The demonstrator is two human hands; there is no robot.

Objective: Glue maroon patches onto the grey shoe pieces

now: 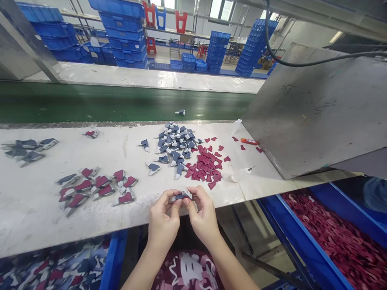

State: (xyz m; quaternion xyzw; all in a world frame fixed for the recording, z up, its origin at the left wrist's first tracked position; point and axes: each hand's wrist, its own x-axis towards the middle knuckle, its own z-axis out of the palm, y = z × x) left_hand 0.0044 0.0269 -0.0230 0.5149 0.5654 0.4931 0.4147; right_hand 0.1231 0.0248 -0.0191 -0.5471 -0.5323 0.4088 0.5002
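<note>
- A worker's left hand point(165, 221) and right hand point(202, 215) pinch a small navy-and-pale piece point(179, 197) between them, at the front edge of a white worktable point(127, 225).
- Beyond them, a pile of navy-and-white parts point(175, 141) meets a heap of maroon pieces point(207, 164).
- Off to the left, mostly maroon-faced parts point(83, 186) lie grouped; behind, a green belt point(121, 104) bears one part point(180, 112).

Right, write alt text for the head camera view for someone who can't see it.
A person's left hand and right hand hold a small part at the near edge of a white worktable. Beyond lie a pile of blue-and-white parts and, to its right, a heap of maroon pieces. A green belt runs behind.
</note>
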